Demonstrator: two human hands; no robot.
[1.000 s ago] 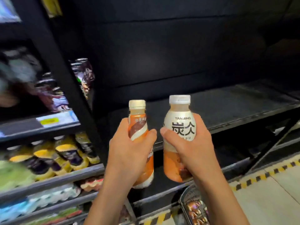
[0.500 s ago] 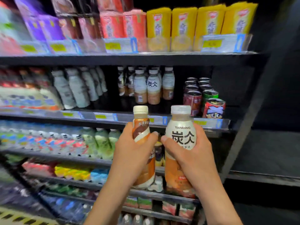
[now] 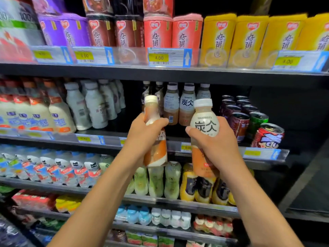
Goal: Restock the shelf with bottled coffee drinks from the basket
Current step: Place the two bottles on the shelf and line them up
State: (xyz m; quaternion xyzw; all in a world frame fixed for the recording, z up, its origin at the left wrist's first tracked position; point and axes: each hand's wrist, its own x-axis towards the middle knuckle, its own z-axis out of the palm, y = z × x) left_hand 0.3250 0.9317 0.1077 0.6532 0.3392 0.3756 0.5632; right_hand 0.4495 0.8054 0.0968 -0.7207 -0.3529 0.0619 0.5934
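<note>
Shelving of dark metal, crowded with drinks, yellow price tags along edges

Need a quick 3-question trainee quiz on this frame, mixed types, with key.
1. True or false: the left hand is empty.
2. What stands right of the shelved bottles? A cans B cartons C jars
3. Fill in: the right bottle, gripped by the right hand, has a ___ cap.

Key: 1 false, it grips the left bottle; 2 A; 3 white.
</note>
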